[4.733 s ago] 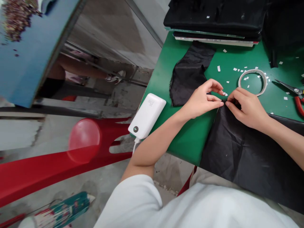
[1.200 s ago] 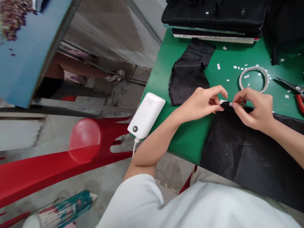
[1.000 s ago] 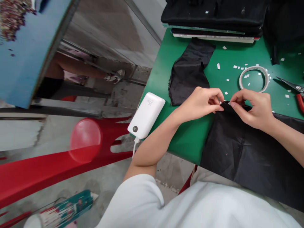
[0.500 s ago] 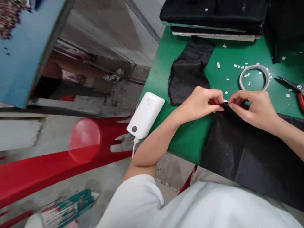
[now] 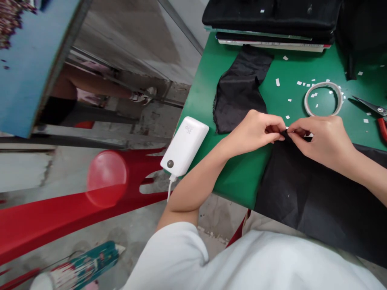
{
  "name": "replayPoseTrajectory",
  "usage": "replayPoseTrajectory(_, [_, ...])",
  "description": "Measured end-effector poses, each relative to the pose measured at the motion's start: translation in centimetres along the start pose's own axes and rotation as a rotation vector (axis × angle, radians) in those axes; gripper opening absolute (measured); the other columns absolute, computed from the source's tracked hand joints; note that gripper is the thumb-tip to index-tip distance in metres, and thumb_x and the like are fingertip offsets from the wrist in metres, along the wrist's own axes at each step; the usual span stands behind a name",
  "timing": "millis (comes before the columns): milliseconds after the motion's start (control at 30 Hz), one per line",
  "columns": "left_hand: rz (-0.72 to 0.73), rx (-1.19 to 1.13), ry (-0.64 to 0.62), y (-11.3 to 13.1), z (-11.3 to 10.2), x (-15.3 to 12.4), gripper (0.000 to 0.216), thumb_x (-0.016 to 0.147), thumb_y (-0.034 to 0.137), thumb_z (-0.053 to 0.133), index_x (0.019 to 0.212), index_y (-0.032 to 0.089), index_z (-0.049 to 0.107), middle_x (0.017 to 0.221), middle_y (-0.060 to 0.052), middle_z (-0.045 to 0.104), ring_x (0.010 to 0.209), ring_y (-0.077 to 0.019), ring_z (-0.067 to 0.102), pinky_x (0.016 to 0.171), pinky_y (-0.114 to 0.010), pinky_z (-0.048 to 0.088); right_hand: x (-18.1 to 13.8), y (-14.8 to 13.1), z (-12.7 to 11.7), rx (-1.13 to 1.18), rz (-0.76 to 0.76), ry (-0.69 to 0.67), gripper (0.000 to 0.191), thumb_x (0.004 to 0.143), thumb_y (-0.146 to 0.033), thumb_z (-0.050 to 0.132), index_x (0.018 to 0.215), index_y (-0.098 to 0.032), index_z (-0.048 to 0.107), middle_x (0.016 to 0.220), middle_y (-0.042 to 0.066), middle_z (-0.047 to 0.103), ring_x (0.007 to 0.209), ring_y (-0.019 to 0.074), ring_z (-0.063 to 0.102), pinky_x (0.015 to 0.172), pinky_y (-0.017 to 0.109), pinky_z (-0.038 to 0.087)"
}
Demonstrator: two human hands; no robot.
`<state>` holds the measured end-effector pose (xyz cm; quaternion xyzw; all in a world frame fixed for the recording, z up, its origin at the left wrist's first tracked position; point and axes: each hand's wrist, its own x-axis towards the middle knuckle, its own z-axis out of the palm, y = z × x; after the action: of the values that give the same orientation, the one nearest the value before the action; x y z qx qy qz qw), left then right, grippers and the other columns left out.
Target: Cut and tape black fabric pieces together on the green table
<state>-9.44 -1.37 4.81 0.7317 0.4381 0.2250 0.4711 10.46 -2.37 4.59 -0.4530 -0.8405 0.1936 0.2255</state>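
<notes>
A large sheet of black fabric (image 5: 314, 197) lies on the green table (image 5: 242, 177) and hangs over its near edge. My left hand (image 5: 256, 131) pinches the fabric's upper left corner, fingers closed. My right hand (image 5: 322, 139) meets it there, fingertips pinched on the same folded edge, where a small white strip (image 5: 308, 135) shows. A ring of white tape (image 5: 323, 98) lies just beyond my right hand.
A smaller black fabric piece (image 5: 240, 92) lies left of my hands. A white power bank (image 5: 185, 146) with a cable sits at the table's left edge. Red-handled scissors (image 5: 377, 117) lie at the right. Black folded stacks (image 5: 269, 20) stand at the back. White paper bits dot the table.
My right hand's fingertips have closed in toward my left hand at the fabric's corner, and the white strip is now mostly covered. The view has shifted slightly.
</notes>
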Motion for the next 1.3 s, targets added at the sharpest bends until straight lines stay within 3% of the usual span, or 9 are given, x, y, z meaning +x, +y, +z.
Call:
replayPoseTrajectory(600, [-0.006,-0.009,-0.023,-0.1,-0.2,0.2,0.004,0.077,0.016,0.067,0.076,0.013,0.07,0.066,0.003,0.067,0.06,-0.0087,0.066,0.058,-0.015,0.051,-0.1,0.5,0.8,-0.06,-0.096,0.11,0.017,0.086,-0.013,0.058,0.079,-0.019,0.072,0.073,0.003,0.077,0.062,0.0188,0.071,0.055,0.027,0.047])
replayPoseTrajectory(933, [-0.032,-0.088,-0.023,-0.5,0.0,0.5,0.009,0.075,0.019,0.068,0.068,0.014,0.064,0.061,0.003,0.062,0.058,-0.0091,0.064,0.055,-0.015,0.052,0.1,1.0,0.9,0.02,-0.058,0.085,0.007,0.082,-0.015,0.066,0.081,-0.022,0.064,0.068,0.0,0.073,0.059,0.0175,0.07,0.055,0.025,0.046])
replayPoseTrajectory(1033, [-0.006,-0.065,-0.039,-0.6,-0.1,0.6,0.012,0.076,0.019,0.068,0.066,0.014,0.062,0.06,0.004,0.061,0.058,-0.0089,0.065,0.055,-0.014,0.049,0.2,1.0,0.9,0.078,-0.029,0.084,0.013,0.08,-0.015,0.068,0.084,-0.022,0.059,0.067,-0.002,0.071,0.058,0.0166,0.069,0.054,0.024,0.046])
replayPoseTrajectory(1300, [0.03,-0.01,-0.067,-0.5,-0.3,0.7,0.011,0.077,0.019,0.065,0.068,0.016,0.062,0.06,0.004,0.06,0.057,-0.0086,0.063,0.054,-0.016,0.045,0.1,0.7,1.0,0.057,-0.022,0.047,0.01,0.083,-0.015,0.062,0.08,-0.024,0.061,0.067,-0.002,0.072,0.058,0.0165,0.068,0.054,0.025,0.047])
